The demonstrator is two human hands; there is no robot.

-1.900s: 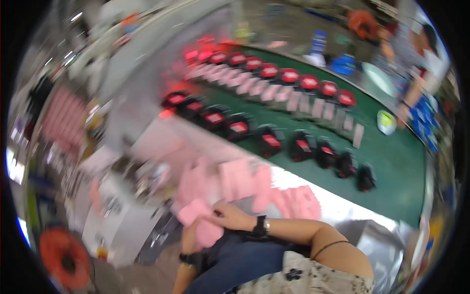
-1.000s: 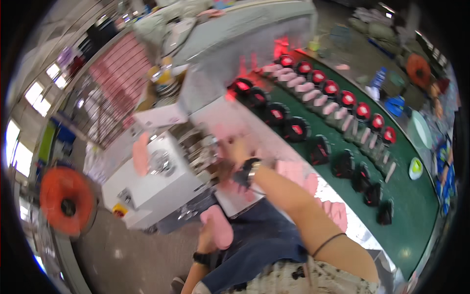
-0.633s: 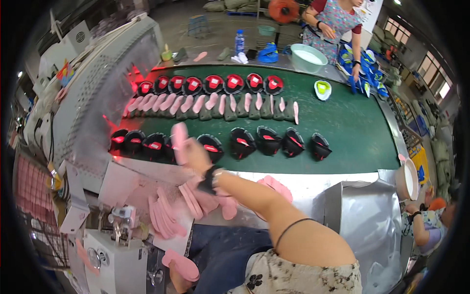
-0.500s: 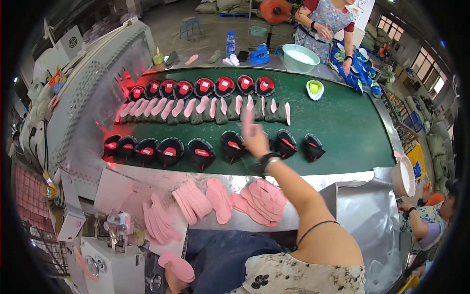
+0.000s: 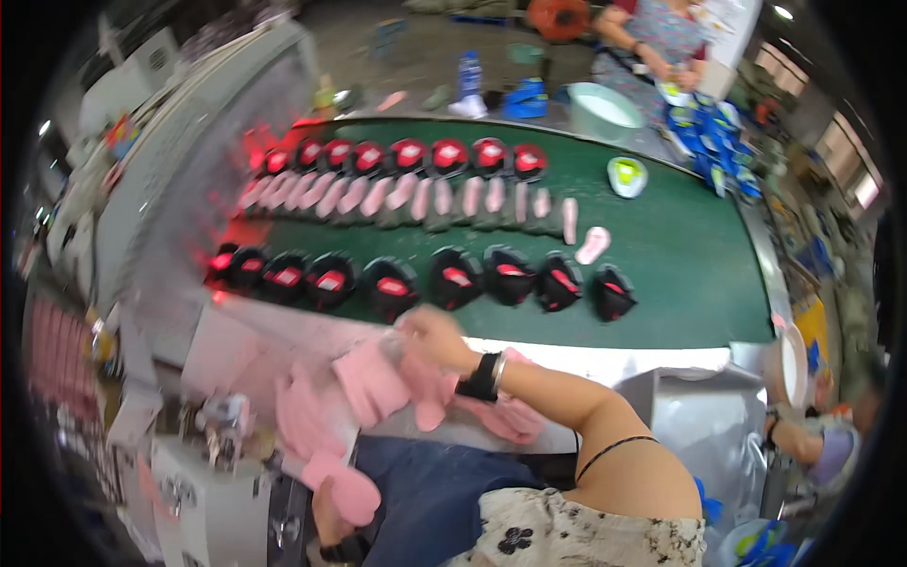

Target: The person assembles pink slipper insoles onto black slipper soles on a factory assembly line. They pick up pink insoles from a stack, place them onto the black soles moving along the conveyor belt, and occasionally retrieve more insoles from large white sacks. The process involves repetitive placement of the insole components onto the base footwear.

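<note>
My left hand (image 5: 328, 518) is low at the left, closed on a pink insole (image 5: 351, 491). My right hand (image 5: 436, 340) hovers over the near metal ledge, above the piled pink insoles (image 5: 370, 386); its fingers are smeared by motion. On the green conveyor belt (image 5: 680, 274) a single pink insole (image 5: 593, 244) lies right of a row of dark grey-green pieces with pink insoles (image 5: 442, 197) on them. Black shoe uppers with red inside (image 5: 455, 276) form a near row, and similar uppers (image 5: 450, 156) stand in a far row.
A grey machine housing (image 5: 179, 189) glowing red closes the belt's left end. A white and yellow-green shoe piece (image 5: 626, 177) sits at the far right of the belt. Beyond it a co-worker (image 5: 652, 47) handles blue shoes (image 5: 704, 142) beside a pale basin (image 5: 605, 111). A blue-capped bottle (image 5: 470, 76) stands on the far ledge.
My right hand has drawn back from the belt to the insole piles. An insole now lies on the belt at the row's right end. The view has shifted slightly.
</note>
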